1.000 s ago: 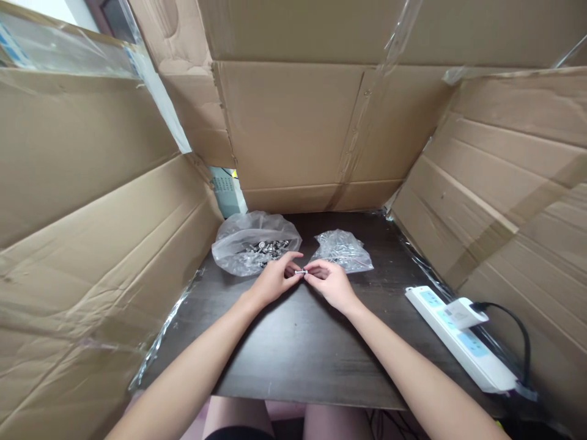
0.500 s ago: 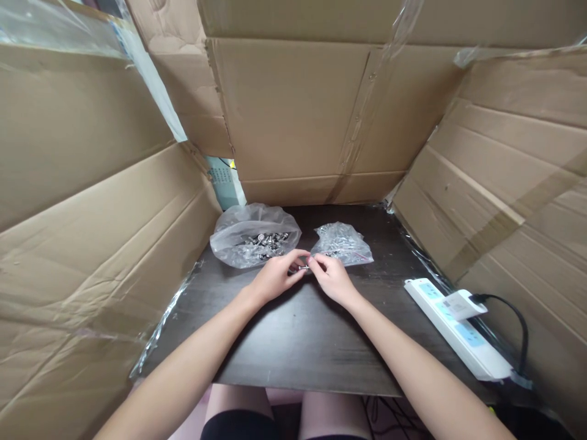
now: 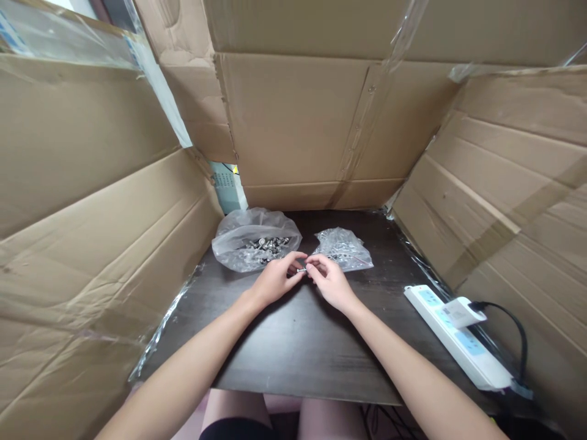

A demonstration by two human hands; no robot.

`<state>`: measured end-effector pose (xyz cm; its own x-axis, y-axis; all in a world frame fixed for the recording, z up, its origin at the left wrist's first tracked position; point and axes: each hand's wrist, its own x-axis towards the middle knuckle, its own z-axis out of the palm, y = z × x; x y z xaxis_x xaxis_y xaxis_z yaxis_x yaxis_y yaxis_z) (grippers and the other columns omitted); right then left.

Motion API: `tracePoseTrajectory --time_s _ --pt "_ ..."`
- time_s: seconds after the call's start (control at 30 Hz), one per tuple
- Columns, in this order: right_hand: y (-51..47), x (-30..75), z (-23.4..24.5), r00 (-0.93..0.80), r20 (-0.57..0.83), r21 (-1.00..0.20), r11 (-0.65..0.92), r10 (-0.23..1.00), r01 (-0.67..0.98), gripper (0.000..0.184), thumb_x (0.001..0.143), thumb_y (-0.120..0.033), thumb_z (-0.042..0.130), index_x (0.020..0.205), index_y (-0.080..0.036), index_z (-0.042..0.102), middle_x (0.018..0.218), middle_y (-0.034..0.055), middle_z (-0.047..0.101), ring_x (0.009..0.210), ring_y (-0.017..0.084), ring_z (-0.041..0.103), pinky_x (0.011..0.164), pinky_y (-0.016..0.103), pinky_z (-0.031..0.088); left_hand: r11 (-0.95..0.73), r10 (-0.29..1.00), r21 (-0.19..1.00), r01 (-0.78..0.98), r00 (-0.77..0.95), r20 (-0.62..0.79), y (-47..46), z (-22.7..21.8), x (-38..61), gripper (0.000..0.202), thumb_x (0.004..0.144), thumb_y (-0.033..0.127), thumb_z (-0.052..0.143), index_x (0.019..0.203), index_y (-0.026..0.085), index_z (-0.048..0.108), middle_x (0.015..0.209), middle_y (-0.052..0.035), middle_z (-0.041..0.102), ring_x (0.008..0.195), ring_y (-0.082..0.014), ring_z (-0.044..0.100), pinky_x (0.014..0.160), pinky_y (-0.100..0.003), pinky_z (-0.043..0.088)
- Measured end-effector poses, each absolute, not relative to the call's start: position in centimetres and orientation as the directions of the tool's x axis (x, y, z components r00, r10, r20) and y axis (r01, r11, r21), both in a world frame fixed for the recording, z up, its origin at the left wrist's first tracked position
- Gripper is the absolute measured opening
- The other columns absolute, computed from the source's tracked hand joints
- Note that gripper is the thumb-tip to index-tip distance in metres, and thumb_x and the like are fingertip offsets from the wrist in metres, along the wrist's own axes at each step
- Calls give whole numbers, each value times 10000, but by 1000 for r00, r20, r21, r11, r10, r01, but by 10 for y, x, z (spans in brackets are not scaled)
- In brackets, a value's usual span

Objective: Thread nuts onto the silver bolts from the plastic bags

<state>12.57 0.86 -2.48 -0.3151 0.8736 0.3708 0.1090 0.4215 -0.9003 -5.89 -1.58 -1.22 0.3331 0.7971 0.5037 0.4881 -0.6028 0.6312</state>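
Note:
Between my fingertips, just in front of the two bags, is a small silver metal screw-like piece [image 3: 301, 270]; its exact shape is too small to make out. My left hand [image 3: 277, 278] has its thumb and fingers curled around one end of it. My right hand [image 3: 331, 283] pinches the other end between thumb and forefinger. Behind the left hand lies a clear plastic bag [image 3: 233, 243], its mouth spread wide over a heap of shiny metal fittings [image 3: 270, 244]. A smaller clear bag [image 3: 348, 247] of small metal parts lies behind the right hand.
A white power strip [image 3: 458, 342] with a plugged-in white adapter [image 3: 464, 313] and black cable runs along the right side of the dark table [image 3: 293, 354]. Cardboard walls [image 3: 298, 122] stand at the back and both sides. My legs are below the front edge.
The view has tilted up slightly, so everything sits a little lower. My right fingers have shifted slightly around the silver piece; both hands stay in nearly the same place.

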Motion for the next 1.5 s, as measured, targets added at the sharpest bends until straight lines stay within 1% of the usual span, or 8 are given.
tracePoseTrajectory --time_s 0.13,0.33,0.47,0.6,0.8,1.13,1.3,1.5 --pt "10 128 -25 -282 406 -884 452 869 118 248 852 -387 659 1002 -190 669 985 86 722 887 212 694 826 346 559 -596 801 631 496 311 512 -15 -13 -60 337 922 247 611 1253 189 580 949 -33 750 799 -156 718 785 -266 581" --pt "13 129 -26 -230 390 -907 415 891 68 269 788 -419 747 913 -184 707 891 85 745 842 225 717 824 365 594 -574 816 640 511 286 503 -15 -11 -61 335 920 257 612 1248 194 588 945 -39 747 786 -161 711 776 -277 581" --pt "11 129 -27 -204 373 -919 391 905 52 257 766 -393 756 913 -183 753 968 100 777 897 254 748 887 405 610 -574 816 646 503 289 500 -15 -12 -60 336 920 268 616 1248 199 589 952 -37 747 803 -165 715 787 -280 582" --pt "8 128 -26 -232 384 -907 412 894 86 240 800 -355 710 946 -182 792 1020 106 784 934 267 757 903 415 617 -571 819 657 493 287 496 -15 -14 -60 325 926 278 618 1241 201 588 954 -38 749 803 -166 717 784 -282 589" --pt "4 128 -23 -238 468 -846 510 851 159 234 857 -319 640 966 -196 807 1018 102 778 928 259 749 883 412 614 -568 820 654 499 276 502 -14 -13 -61 336 915 250 615 1246 194 585 948 -34 747 798 -159 718 785 -272 589" --pt "7 129 -25 -284 486 -844 528 827 95 223 838 -346 712 982 -191 782 971 78 700 848 192 728 827 333 624 -566 823 666 486 286 490 -15 -12 -61 342 914 272 612 1246 195 589 953 -38 758 790 -162 716 776 -272 584" --pt "10 130 -26 -295 436 -881 470 850 56 251 792 -365 767 966 -185 778 998 83 707 869 200 730 865 346 620 -563 825 658 501 291 485 -15 -12 -61 343 909 258 615 1246 194 587 955 -35 759 800 -162 721 784 -269 582" --pt "15 134 -26 -352 312 -942 335 883 6 302 701 -386 835 912 -179 773 958 77 757 899 221 744 923 385 608 -552 833 672 494 307 459 -15 -12 -62 343 915 275 624 1246 197 582 980 -39 770 825 -172 735 790 -274 580"
